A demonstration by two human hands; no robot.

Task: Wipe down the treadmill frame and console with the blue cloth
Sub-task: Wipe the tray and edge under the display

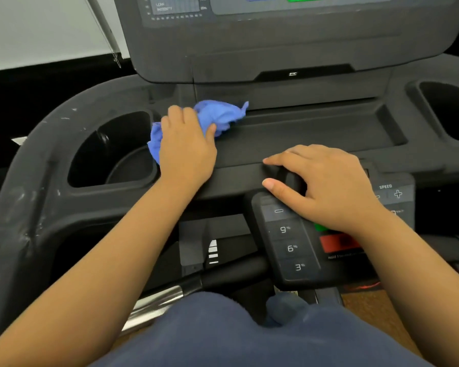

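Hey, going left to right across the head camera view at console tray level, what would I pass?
left cup holder → left hand pressing the blue cloth → right hand gripping a dark knob → speed plus button → right cup holder
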